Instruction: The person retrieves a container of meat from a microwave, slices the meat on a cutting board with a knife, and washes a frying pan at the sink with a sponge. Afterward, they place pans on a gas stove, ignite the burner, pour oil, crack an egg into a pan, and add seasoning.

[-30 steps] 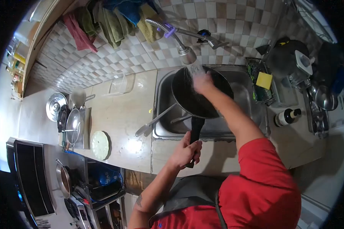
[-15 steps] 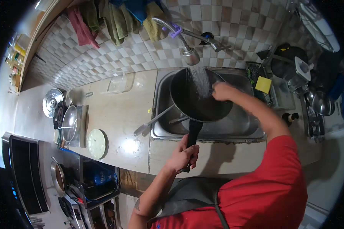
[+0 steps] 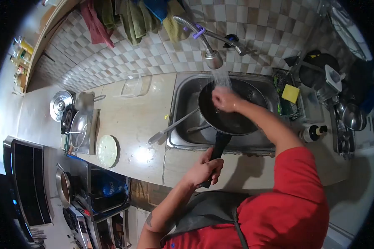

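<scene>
A dark frying pan is held over the metal sink, under water running from the faucet head. My left hand is wrapped round the pan's black handle. Inside the pan's rim, below the stream, is my right hand, its fingers curled together; whether it holds anything is hidden. A utensil with a grey handle leans over the sink's left edge, and another one lies in the basin below the pan.
A pale green scalloped dish and a clear container stand on the left counter. Right of the sink are a rack with a yellow sponge, a pump bottle and metal utensils. Cloths hang above.
My right hand went from the pan's upper part to its right side, then back left beneath the water. The pan has shifted slightly; my left hand keeps its hold.
</scene>
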The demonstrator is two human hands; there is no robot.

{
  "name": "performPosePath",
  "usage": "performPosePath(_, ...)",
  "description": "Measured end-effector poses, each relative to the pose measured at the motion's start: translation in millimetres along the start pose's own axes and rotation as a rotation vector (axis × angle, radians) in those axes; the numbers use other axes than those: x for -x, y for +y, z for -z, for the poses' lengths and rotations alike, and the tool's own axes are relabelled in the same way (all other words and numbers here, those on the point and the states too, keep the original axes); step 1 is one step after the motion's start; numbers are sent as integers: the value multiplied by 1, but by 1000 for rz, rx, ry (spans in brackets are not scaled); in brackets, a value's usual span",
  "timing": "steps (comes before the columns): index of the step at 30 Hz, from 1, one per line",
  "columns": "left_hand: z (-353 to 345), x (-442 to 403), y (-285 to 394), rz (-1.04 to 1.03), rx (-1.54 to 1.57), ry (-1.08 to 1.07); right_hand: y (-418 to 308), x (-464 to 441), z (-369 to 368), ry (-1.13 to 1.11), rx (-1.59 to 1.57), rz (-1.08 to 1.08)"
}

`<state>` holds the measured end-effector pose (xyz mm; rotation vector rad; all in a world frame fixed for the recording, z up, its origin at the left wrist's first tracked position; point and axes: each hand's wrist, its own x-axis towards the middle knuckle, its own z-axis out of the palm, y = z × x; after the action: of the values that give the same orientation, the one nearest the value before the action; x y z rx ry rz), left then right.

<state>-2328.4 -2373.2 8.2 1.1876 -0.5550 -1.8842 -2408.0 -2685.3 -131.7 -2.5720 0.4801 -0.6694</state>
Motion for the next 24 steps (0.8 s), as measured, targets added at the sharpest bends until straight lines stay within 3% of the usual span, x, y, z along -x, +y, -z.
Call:
performPosePath(3,-8,9,2,-5,-34,1,17,-6,8,153,125,-311)
performPosePath(5,-15,6,4,-26,-94,39,-7,-24,3,134,6,-373)
performPosePath(6,-16,5,5,-21,-86,47,-22,-25,2,163,-14,-69)
performPosePath(8,-15,-1,7,-15,-69,64,-43,-31,15,16,91,275)
performPosePath(9,-14,-1,10,-38,-93,57,-34,-29,20,64,262,389)
performPosePath(10,-13,1,9,-47,-82,56,-30,-34,42,-194,340,215)
performPosePath(11,-11,3,9,-59,-70,56,-5,-35,42,-157,297,-88)
performPosePath(13,-5,7,8,-67,-43,78,49,-16,42,-187,487,-213)
performPosePath(14,-3,9,9,-74,-58,100,67,0,49,-253,724,-27)
performPosePath(15,0,10,11,-84,-70,123,65,16,51,-171,675,106)
performPosePath(18,-1,3,11,-131,-88,193,12,26,26,-236,241,-533)
performPosePath(20,-6,-7,7,-161,-106,265,-30,5,22,-295,-16,-652)
performPosePath(24,-14,-13,-2,-112,-129,240,-54,-43,-24,397,-8,-646)
